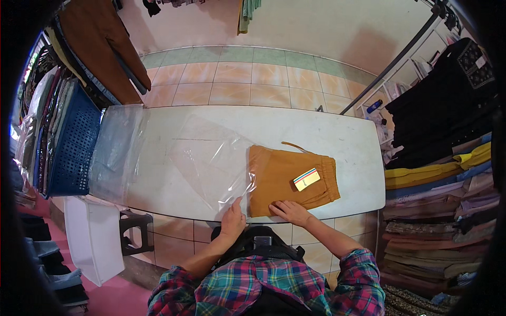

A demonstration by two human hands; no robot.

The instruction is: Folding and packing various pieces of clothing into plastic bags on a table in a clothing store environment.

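Folded mustard-coloured trousers (271, 176) lie on the white table, their elastic waistband to the right and a drawstring sticking out at the far side. On them rests a cardboard tag (307, 179) with coloured stripes. A clear plastic bag (205, 163) lies flat to the left, its mouth edge over the left end of the trousers. My left hand (233, 218) has its fingers closed on the bag's near edge. My right hand (291, 212) lies on the near edge of the trousers, fingers spread.
More clear plastic bags (117, 150) lie at the left end of the table (348, 137). A blue basket (74, 139) of packed clothes stands beyond them. Below are a white bin (94, 237) and a dark stool (136, 231). Stacked folded clothes (432, 231) and a hanging black garment (443, 100) flank the right.
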